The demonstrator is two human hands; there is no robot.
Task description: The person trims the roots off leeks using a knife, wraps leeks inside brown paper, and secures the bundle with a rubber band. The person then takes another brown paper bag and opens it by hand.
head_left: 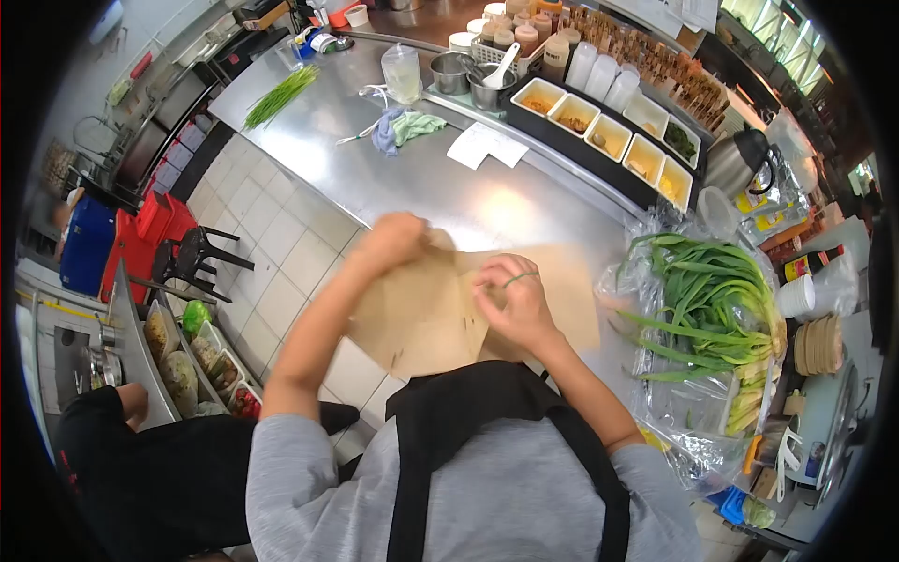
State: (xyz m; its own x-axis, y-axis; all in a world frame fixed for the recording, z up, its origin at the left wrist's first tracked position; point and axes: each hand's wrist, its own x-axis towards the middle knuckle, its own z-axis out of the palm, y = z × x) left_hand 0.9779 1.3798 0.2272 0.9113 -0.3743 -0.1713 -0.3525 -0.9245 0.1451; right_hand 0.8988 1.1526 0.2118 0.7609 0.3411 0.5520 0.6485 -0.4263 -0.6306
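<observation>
A large brown paper sheet (412,318), perhaps a flattened bag, spans the space before my apron, over the edge of the steel counter. It has a crease down its middle and a few small dark marks. My left hand (395,240) is closed on its upper left edge, slightly blurred. Over the crease, my right hand (513,298) has curled fingers that pinch the paper; the fingertips are partly hidden. A thin green band (521,276) crosses the right hand. To the right, long green leeks or scallions (702,309) lie on clear plastic.
On the steel counter (375,178) are chives (281,96), cloths (407,128) and white paper slips (487,145). Food trays (609,138), squeeze bottles and a steel jug (740,161) line the back. At left, another person's black sleeve (98,412) is close, beside red stools (164,217).
</observation>
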